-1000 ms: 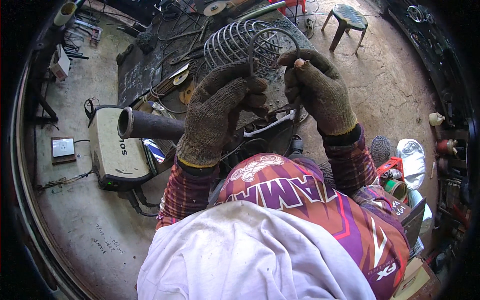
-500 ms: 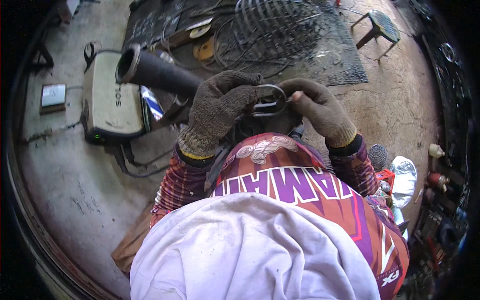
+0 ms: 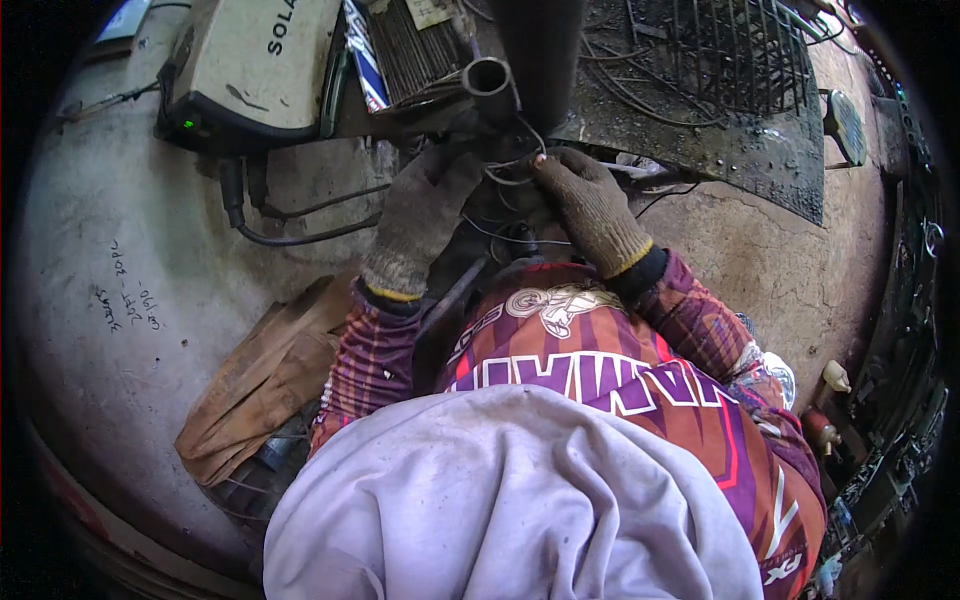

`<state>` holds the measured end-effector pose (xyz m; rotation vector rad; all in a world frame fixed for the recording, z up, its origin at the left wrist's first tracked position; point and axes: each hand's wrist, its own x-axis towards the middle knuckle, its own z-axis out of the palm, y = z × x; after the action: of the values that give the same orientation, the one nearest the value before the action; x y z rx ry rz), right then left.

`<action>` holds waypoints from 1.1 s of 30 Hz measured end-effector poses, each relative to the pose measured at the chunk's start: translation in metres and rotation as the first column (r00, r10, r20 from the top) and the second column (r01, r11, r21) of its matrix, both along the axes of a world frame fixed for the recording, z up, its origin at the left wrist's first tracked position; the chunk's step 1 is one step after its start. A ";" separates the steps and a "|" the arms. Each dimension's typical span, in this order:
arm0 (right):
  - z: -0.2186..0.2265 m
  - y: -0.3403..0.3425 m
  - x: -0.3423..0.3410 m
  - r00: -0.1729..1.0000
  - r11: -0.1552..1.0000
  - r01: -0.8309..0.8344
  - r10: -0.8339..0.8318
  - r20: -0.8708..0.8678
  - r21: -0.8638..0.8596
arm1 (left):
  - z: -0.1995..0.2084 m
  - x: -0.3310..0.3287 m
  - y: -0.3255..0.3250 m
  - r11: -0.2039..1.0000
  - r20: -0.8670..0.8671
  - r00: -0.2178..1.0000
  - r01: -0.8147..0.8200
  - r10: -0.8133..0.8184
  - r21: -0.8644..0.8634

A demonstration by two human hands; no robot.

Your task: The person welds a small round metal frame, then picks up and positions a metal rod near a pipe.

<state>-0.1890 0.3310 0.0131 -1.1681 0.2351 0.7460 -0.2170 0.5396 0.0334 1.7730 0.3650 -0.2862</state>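
Note:
Both my hands wear brown knitted gloves and work close together in front of my body. Between them is a loop of thin grey metal wire. My right hand pinches it between thumb and fingers, and a bare fingertip shows through the glove. My left hand is closed to the left of the loop; its fingertips are in dark shade, hiding what they hold. Just beyond the hands stands a short open-ended metal tube, with a thick dark pipe beside it.
A beige welding machine with cables stands at the left, next to an open box of welding rods. A dark metal table carries a grate and wires. Brown cloth lies at the lower left.
The view has shifted, bringing the rod box and tube into sight. My hands have moved with the wire loop toward the tube, and my left fingers have gone into shade.

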 end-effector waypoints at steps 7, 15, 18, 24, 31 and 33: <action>0.000 0.028 -0.006 0.980 0.985 0.159 -0.149 -0.128 0.068 | -0.031 0.033 -0.002 0.972 0.159 0.981 -0.076 0.113 -0.221; 0.007 0.054 -0.003 0.948 0.925 0.305 -0.271 -0.168 0.229 | -0.008 0.064 0.006 0.985 -0.014 0.998 -0.059 0.058 -0.162; 0.004 0.058 0.006 0.951 0.953 0.301 -0.297 -0.085 0.032 | -0.021 0.076 0.018 0.969 0.175 0.974 0.102 -0.143 0.227; 0.012 0.054 0.009 0.969 0.959 0.242 -0.245 -0.006 -0.146 | -0.020 0.078 0.018 0.961 0.005 0.986 0.160 -0.166 0.226; -0.008 0.058 0.013 0.967 0.928 0.251 -0.250 0.042 -0.276 | -0.029 0.078 0.022 0.988 0.134 0.979 0.153 -0.155 0.028; -0.024 0.057 0.016 0.973 0.917 0.220 -0.182 0.142 -0.334 | -0.028 0.076 0.023 0.981 0.100 0.979 0.166 -0.175 0.096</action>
<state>-0.1731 0.3882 -0.0110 -1.4904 0.4022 0.4662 -0.1407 0.5623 0.0052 1.9005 0.1495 -0.2985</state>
